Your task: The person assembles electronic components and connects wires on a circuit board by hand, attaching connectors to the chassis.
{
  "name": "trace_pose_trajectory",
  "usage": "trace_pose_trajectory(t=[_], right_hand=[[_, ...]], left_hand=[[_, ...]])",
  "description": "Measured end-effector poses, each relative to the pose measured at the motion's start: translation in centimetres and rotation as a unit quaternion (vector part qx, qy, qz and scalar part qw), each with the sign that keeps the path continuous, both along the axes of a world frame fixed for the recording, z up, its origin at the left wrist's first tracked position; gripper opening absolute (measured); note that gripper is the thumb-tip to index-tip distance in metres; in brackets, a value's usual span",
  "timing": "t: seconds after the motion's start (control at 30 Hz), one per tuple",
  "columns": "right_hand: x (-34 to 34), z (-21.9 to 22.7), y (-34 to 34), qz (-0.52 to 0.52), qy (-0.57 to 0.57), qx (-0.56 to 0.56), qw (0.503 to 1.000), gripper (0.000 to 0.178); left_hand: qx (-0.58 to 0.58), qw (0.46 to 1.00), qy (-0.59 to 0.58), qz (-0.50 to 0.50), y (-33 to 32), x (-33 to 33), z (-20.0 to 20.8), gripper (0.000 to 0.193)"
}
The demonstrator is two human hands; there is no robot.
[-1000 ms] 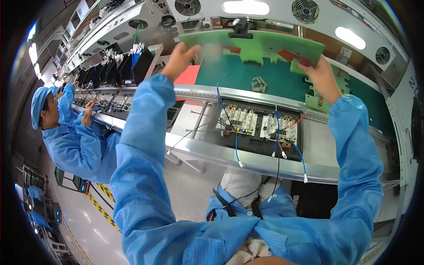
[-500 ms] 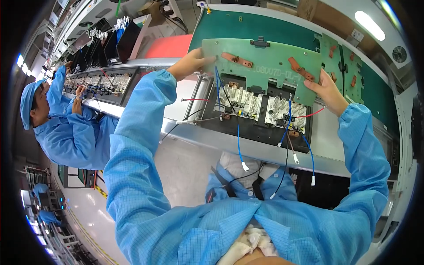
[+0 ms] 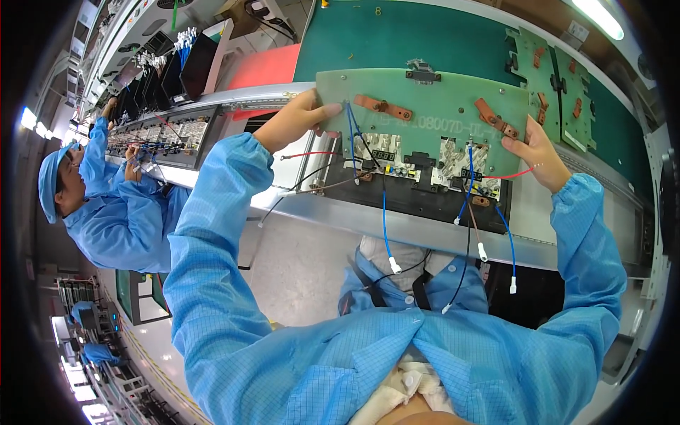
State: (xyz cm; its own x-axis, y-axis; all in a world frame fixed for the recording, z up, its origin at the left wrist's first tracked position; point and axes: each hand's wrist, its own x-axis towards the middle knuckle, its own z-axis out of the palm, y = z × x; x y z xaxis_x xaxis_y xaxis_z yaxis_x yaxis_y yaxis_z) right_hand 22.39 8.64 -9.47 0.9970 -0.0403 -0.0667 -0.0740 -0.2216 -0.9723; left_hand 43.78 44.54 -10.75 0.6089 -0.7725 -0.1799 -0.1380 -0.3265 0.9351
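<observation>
Left hand [image 3: 301,120] and right hand [image 3: 536,154] are each clamping one end of a single green circuit board [image 3: 425,113], holding it tilted over the black-framed assembly [image 3: 418,188] on the conveyor rail [image 3: 397,227], with open floor showing below the rail's near edge. Three blue wires [image 3: 386,227], two red and maybe two black ones are dangling off it; a green mat [image 3: 397,35] is lying behind, and one co-worker [image 3: 113,205] is working further left.
</observation>
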Motion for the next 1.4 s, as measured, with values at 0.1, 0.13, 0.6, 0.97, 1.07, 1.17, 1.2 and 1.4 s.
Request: trace_pose_trajectory(t=[0.1, 0.13, 0.6, 0.97, 1.07, 1.17, 1.2, 1.4], right_hand=[[-0.3, -0.1, 0.1, -0.01, 0.011, 0.001, 1.0, 0.059], [-0.3, -0.1, 0.1, -0.017, 0.019, -0.002, 1.0, 0.059], [-1.2, -2.7, -0.3, -0.045, 0.038, 0.064, 0.996, 0.055], [-1.8, -2.1, 1.9, -0.097, 0.03, 0.093, 0.99, 0.057], [-2.0, -2.4, 2.1, -0.092, 0.014, 0.026, 0.995, 0.057], [-2.0, -2.7, 2.1, -0.096, 0.009, 0.029, 0.995, 0.05], [-2.0, -2.4, 2.4, -0.105, 0.016, 0.031, 0.994, 0.048], [-2.1, -0.7, 2.4, -0.099, 0.109, 0.03, 0.989, 0.045]], left_hand=[[0.015, 1.0, 0.007, -0.003, -0.1, -0.2, -0.1, 0.038], [0.025, 1.0, 0.009, 0.0, -0.2, -0.3, -0.1, 0.038], [0.075, 0.995, 0.059, 0.012, -0.4, -1.9, 0.6, 0.045], [0.137, 0.99, -0.002, -0.036, -0.9, -0.9, 0.2, 0.041], [0.121, 0.992, 0.012, -0.044, -0.9, -0.2, 0.1, 0.04], [0.104, 0.994, 0.008, -0.044, -1.0, 0.1, -0.3, 0.041], [0.105, 0.993, 0.009, -0.045, -1.0, 0.1, -0.4, 0.041], [0.081, 0.995, 0.014, -0.048, -1.4, 0.2, -1.0, 0.042]])
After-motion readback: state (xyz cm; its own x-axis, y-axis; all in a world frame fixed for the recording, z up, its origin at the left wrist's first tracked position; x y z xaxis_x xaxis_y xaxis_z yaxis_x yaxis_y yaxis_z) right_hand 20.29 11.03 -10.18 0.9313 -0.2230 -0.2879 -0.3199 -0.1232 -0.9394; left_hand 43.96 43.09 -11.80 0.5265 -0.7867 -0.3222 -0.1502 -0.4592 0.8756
